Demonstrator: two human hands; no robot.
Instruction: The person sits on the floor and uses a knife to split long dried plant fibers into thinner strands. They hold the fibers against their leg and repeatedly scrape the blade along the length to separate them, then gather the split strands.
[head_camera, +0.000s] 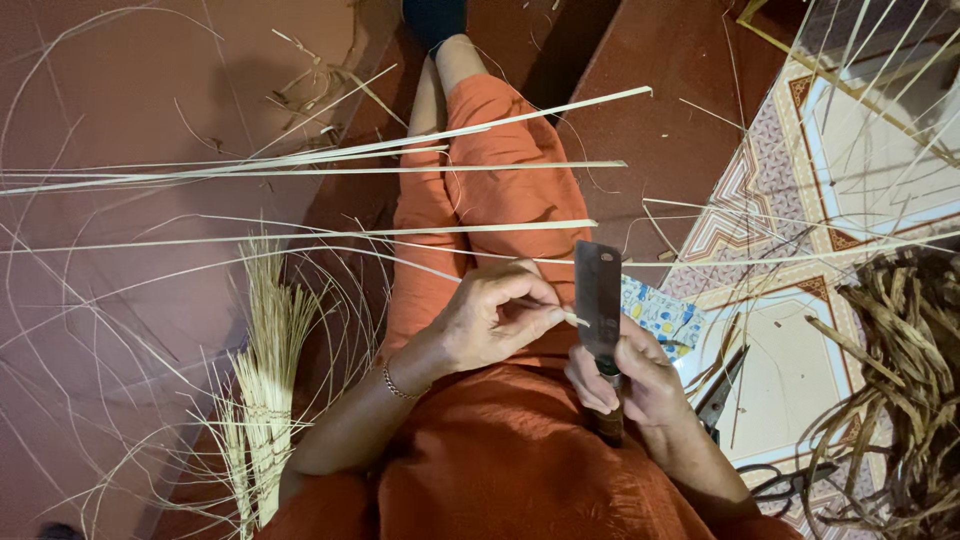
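My right hand (625, 385) grips the dark wooden handle of a flat rectangular knife (598, 300), blade pointing up over my lap. My left hand (495, 320) pinches a thin pale bamboo strip (290, 252) at its end, right against the blade's left edge. The strip runs far out to the left. I sit in orange trousers (490, 190), legs stretched forward.
Several long split strips (300, 165) lie across my knees. A bundle of fine pale slivers (265, 390) stands at lower left. Dark brown bark strips (905, 370) pile at the right beside scissors (785, 485) on a patterned tiled floor (770, 170). Thin curled shavings cover the reddish floor.
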